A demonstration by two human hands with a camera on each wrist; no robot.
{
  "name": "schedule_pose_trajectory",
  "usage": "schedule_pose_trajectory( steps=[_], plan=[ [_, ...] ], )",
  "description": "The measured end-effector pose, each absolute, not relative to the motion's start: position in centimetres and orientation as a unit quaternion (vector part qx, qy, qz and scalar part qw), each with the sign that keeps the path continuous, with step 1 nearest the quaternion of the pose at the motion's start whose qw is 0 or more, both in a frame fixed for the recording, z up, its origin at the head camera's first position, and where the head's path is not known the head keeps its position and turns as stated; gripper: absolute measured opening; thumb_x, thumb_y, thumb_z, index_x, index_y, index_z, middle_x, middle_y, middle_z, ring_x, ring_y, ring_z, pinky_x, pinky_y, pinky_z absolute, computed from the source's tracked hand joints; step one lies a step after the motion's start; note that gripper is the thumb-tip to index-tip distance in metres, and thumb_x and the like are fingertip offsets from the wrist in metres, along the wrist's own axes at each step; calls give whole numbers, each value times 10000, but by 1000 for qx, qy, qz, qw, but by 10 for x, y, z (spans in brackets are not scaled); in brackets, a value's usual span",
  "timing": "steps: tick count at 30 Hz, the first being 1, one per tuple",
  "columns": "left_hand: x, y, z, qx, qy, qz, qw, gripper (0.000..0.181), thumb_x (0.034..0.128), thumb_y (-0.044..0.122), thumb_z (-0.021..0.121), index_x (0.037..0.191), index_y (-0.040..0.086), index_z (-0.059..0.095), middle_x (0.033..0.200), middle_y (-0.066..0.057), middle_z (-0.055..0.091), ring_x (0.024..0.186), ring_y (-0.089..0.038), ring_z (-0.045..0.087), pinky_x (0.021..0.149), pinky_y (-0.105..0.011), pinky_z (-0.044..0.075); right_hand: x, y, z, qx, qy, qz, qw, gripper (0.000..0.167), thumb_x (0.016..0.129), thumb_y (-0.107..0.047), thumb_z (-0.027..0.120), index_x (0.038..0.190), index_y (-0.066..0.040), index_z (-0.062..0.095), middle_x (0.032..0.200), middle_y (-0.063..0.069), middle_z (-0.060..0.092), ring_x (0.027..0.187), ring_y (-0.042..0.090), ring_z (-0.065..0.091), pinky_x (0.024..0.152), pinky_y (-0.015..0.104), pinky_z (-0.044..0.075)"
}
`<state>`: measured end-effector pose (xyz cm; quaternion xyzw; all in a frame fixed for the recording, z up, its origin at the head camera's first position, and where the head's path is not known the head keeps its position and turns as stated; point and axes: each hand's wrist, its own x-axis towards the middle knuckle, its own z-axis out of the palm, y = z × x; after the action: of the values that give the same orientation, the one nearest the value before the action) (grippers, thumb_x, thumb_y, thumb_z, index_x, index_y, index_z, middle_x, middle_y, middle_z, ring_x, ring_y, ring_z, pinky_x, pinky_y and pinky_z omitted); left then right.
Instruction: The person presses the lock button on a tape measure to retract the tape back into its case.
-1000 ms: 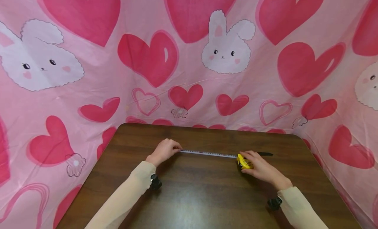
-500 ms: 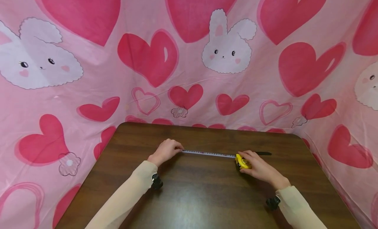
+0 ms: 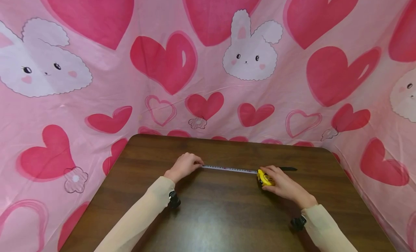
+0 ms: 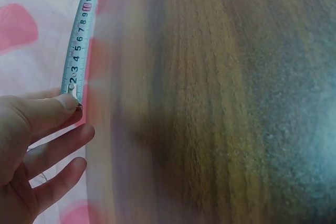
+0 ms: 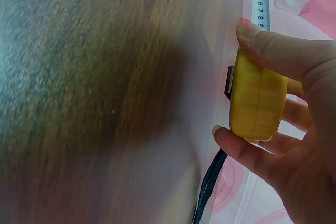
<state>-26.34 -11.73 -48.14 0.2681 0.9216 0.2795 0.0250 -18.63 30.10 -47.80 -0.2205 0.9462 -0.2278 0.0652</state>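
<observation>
Hanging beyond the tape [image 3: 229, 169], heart-printed cloth [image 3: 208, 73]

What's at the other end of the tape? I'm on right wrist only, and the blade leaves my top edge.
Observer: The left hand has it: thumb and finger pinch the blade at its low-number end.

Operator: OK. And the dark strap below the yellow case? It runs off my bottom edge. Where does it end up?

Observer: In the head view its tip shows on the far side of the right hand, pointing right. Can't tell whether it touches the table.
</observation>
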Motion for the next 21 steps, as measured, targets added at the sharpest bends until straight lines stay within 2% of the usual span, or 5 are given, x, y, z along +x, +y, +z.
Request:
schedule_pose_trajectory(
  steps=[8, 21],
  plan=[
    [-260, -113, -481, 267, 922, 279, 27, 123, 957, 134, 760, 1056, 148, 832, 1043, -17, 789, 959, -186, 719, 929, -391, 588, -187, 296, -479, -216, 947, -226, 69, 698, 914, -267, 818, 1504, -49, 516, 1384, 149, 563, 1201, 305, 556, 1060, 590, 485],
    [-261, -107, -481, 274, 918, 284, 40, 125, 963, 143, 756, 1066, 136, 827, 1038, -23, 785, 947, -197, 710, 926, -406, 588, -188, 291, -480, -212, 945, -235, 82, 693, 934, -349, 792, 1509, -83, 513, 1394, 136, 555, 1192, 287, 556, 1051, 584, 495]
  ],
)
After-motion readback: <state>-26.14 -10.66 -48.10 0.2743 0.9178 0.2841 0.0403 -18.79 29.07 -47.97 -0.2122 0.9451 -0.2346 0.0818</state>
